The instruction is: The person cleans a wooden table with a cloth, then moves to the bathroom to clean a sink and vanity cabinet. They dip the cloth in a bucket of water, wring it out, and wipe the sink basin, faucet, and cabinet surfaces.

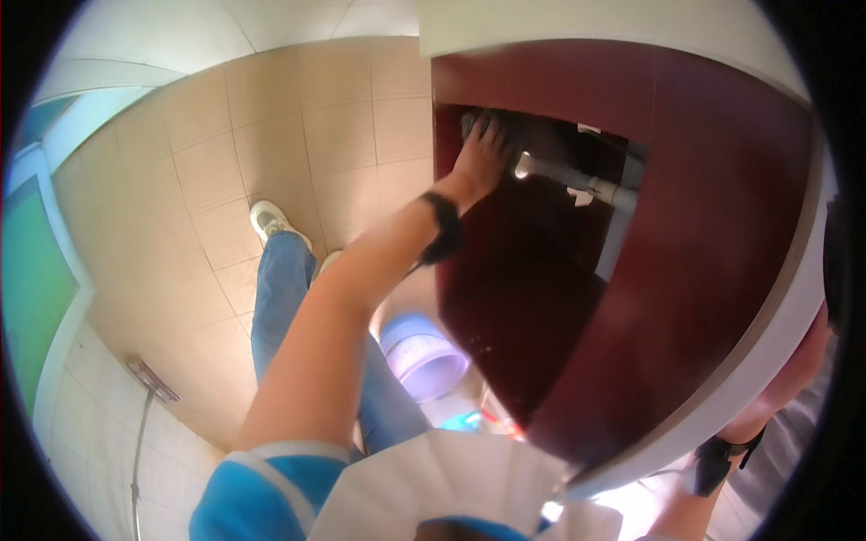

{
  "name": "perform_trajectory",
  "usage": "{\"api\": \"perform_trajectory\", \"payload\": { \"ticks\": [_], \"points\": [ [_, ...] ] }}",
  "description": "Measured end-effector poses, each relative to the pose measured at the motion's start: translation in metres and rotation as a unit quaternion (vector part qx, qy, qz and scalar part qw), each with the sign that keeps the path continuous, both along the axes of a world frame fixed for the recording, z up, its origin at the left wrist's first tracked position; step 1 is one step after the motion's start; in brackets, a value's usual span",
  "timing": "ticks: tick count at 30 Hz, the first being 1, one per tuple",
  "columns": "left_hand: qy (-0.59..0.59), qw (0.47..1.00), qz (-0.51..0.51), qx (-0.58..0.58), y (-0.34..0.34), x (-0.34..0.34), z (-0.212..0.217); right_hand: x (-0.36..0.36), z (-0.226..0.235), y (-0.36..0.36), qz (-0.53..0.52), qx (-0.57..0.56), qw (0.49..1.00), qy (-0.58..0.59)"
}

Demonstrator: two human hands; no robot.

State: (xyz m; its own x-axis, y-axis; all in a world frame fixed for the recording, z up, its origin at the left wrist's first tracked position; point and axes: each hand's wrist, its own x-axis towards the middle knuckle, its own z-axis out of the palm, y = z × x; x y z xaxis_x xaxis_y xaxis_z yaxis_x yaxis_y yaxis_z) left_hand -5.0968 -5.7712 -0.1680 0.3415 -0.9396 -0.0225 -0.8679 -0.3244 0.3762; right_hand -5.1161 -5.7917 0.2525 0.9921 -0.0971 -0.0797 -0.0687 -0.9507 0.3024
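Observation:
My left hand (pixel 484 155) reaches into the upper left opening of a dark red cabinet (pixel 722 171). Its fingers press over a dark grey cloth-like thing (pixel 467 124), mostly covered by the hand and too dim to name surely. Just right of those fingers a pale pipe (pixel 559 173) runs across the opening. A black band (pixel 444 230) circles the left wrist. At the far right, my right hand (pixel 794 374) lies along the white outer rim (pixel 722 392) of the cabinet. Its fingers are blurred and partly cut off by the picture's dark edge. A dark watch (pixel 715 462) is on that wrist.
Purple plastic buckets (pixel 424 361) stand on the floor below the cabinet, near my legs (pixel 287 284). Beside them lie a turquoise item (pixel 462 421) and something red. A long-handled tool (pixel 153 379) leans at left, near a green-panelled door (pixel 41 279). Beige tiles (pixel 271 153) cover the surface beyond.

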Motion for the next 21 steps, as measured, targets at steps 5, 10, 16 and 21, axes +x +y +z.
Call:
{"api": "perform_trajectory", "payload": {
  "ticks": [5,10,16,21],
  "points": [
    [-0.049,0.989,0.115,-0.079,-0.054,0.055,-0.012,0.001,-0.001,0.000,0.006,-0.013,1.000,-0.013],
    [-0.031,0.992,0.114,-0.049,-0.075,0.050,-0.032,0.001,0.002,0.004,0.012,-0.045,0.999,-0.015],
    [-0.016,0.996,0.088,-0.015,-0.096,0.043,-0.042,-0.005,0.011,0.009,-0.012,-0.091,0.996,-0.001],
    [-0.012,0.998,0.064,-0.001,-0.090,0.042,-0.041,0.000,0.013,0.014,-0.064,-0.058,0.996,-0.005]
  ]
}}
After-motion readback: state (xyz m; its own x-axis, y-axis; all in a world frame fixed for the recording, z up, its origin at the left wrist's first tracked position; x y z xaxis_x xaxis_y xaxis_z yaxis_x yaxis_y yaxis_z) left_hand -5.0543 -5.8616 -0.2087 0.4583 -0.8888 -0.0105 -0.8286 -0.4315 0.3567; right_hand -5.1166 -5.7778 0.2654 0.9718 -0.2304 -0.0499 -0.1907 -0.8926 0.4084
